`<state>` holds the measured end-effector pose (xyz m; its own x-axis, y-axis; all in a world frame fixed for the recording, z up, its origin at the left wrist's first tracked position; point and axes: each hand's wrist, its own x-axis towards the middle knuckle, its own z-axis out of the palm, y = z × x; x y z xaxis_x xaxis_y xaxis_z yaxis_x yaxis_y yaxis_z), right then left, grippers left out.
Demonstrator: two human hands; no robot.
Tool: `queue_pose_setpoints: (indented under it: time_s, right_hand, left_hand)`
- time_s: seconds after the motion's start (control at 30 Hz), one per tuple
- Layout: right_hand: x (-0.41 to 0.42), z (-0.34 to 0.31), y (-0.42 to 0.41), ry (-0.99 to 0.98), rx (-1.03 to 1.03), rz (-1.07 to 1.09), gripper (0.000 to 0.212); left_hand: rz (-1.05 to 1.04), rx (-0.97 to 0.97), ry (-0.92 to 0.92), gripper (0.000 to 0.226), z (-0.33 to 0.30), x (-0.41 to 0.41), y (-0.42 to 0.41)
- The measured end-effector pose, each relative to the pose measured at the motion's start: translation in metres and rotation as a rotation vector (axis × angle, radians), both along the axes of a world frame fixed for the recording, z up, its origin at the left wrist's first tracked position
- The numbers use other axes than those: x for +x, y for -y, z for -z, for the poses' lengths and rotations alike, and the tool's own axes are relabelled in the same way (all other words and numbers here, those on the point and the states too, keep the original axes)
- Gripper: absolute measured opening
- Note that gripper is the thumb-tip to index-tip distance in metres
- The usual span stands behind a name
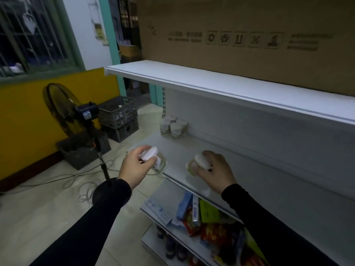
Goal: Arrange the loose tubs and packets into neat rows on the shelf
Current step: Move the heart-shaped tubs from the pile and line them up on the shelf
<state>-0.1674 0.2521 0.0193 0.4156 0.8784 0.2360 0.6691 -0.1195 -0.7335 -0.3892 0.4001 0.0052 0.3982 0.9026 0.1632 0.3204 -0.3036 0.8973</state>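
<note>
My left hand (pixel 134 167) grips a clear tub with a white ribbed lid (pixel 153 159), tilted on its side just off the front left corner of the middle shelf (pixel 184 150). My right hand (pixel 215 167) holds a second white-lidded tub (pixel 197 163), also tilted, low over the shelf's front part. Several matching tubs (pixel 173 125) stand upright in a tight group at the shelf's back left corner. Both arms wear black sleeves.
The white top shelf (pixel 211 81) overhangs the work area, with a large cardboard box (pixel 240 35) on it. Loose packets (pixel 201 217) crowd the lower shelf. A standing fan (pixel 73 110), stacked grey crates (pixel 119 118) and cables lie on the floor to the left.
</note>
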Motion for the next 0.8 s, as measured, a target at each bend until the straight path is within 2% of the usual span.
queue_pose_setpoints:
  time_s: [0.07, 0.17, 0.37, 0.6, 0.8]
  right_hand:
    - [0.001, 0.009, -0.035, -0.012, -0.013, -0.016, 0.025]
    - [0.010, 0.031, -0.087, -0.014, -0.036, -0.022, 0.040]
    - [0.007, 0.034, -0.158, 0.014, 0.024, 0.069, 0.058]
    - [0.008, 0.051, -0.203, 0.059, -0.060, 0.147, 0.057]
    - [-0.015, 0.068, -0.225, 0.047, -0.116, 0.314, 0.051]
  left_hand:
    - [-0.003, 0.020, -0.032, 0.041, 0.000, -0.001, -0.026]
    - [-0.004, 0.075, -0.107, 0.047, 0.002, 0.001, -0.066]
    - [0.013, 0.099, -0.214, 0.044, -0.002, 0.014, -0.134]
    - [0.119, 0.115, -0.262, 0.041, 0.006, 0.043, -0.200]
    - [0.347, 0.180, -0.325, 0.042, 0.024, 0.061, -0.244]
